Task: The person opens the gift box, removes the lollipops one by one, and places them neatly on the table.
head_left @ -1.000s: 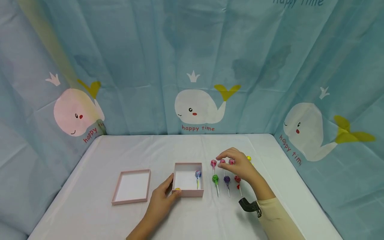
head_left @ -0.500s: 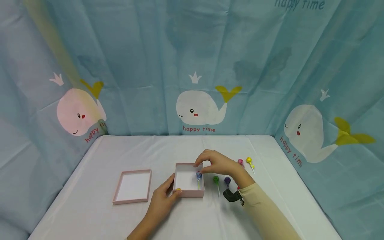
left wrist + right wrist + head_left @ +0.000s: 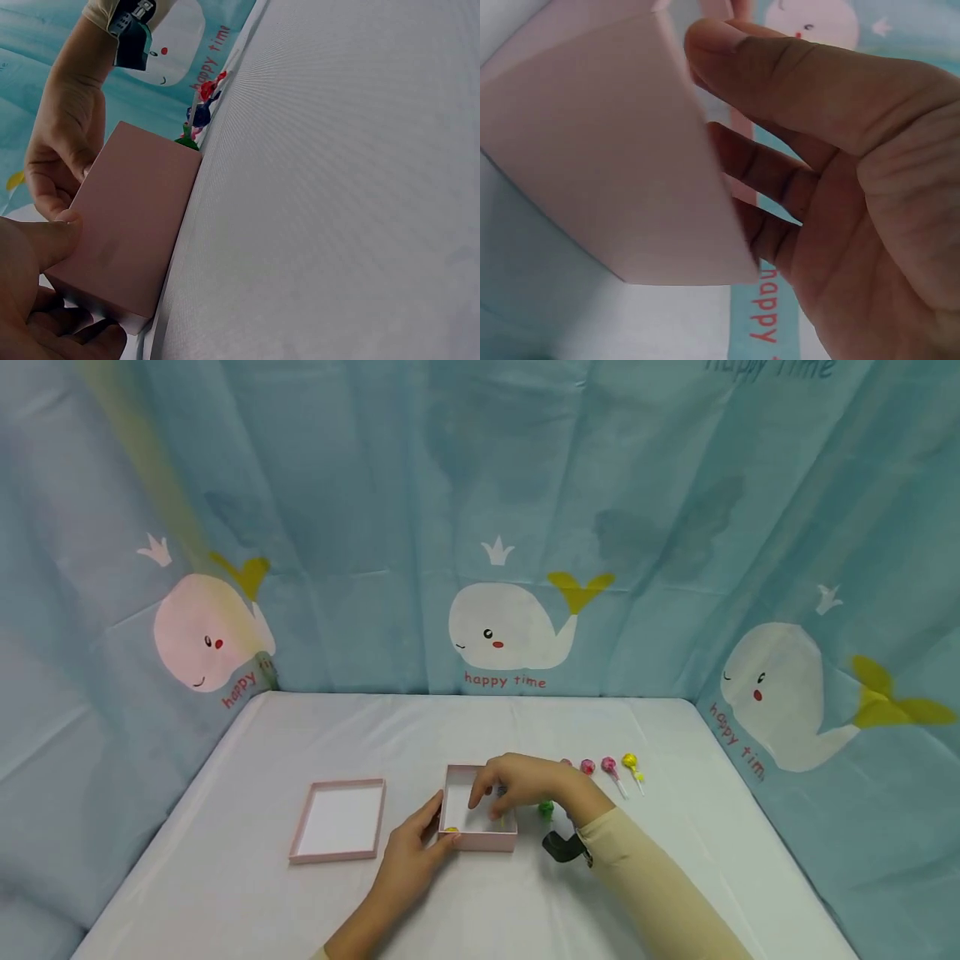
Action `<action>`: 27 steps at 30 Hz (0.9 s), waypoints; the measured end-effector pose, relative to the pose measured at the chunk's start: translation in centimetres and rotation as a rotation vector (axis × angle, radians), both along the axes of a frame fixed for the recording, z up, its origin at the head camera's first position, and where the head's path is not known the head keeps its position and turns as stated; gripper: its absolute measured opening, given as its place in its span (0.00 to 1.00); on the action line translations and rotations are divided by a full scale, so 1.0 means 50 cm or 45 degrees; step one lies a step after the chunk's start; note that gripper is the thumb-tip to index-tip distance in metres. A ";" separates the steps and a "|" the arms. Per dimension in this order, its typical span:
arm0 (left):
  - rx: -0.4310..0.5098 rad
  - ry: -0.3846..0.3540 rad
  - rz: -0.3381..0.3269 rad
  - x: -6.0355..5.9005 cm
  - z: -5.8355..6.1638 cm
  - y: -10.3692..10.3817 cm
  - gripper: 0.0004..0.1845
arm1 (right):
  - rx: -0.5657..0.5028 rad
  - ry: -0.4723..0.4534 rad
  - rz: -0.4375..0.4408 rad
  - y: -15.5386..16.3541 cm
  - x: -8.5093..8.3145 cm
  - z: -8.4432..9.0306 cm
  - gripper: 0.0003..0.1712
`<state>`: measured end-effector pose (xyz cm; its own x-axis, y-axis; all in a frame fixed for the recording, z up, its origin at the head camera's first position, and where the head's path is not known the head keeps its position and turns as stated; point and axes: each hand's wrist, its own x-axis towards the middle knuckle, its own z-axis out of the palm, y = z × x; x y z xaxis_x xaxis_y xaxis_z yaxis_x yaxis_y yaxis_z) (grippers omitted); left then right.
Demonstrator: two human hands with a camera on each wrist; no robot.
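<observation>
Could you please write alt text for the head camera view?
A right hand reaches into an open pink box that the left hand steadies on a white table. The box lid lies left, lollipops right.

The box (image 3: 480,839) is small, pink and square, open at the top with a white inside, sitting flat on the table. The left hand (image 3: 411,858) holds its near left corner, thumb on the left wall. The right hand (image 3: 517,781) reaches down over its right side, fingers bent inside it. A yellow lolly (image 3: 451,831) lies inside at the near left corner.
</observation>
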<state>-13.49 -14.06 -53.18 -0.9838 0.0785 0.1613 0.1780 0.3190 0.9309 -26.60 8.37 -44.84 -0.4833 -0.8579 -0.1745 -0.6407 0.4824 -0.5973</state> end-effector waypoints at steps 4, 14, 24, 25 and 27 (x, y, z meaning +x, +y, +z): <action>-0.025 -0.007 0.000 -0.002 -0.001 0.002 0.45 | 0.015 -0.021 0.030 -0.001 0.004 -0.012 0.16; -0.003 -0.005 0.004 -0.003 -0.005 0.003 0.44 | 0.131 0.153 0.156 -0.018 0.009 -0.044 0.17; -0.017 -0.014 -0.008 -0.002 -0.004 0.001 0.45 | 0.184 0.269 0.173 -0.028 0.022 -0.038 0.14; -0.017 -0.021 -0.007 -0.002 -0.004 0.001 0.45 | 0.192 0.275 0.173 -0.029 0.024 -0.037 0.14; -0.027 -0.025 0.001 -0.002 -0.004 0.001 0.45 | 0.213 0.294 0.174 -0.030 0.026 -0.035 0.14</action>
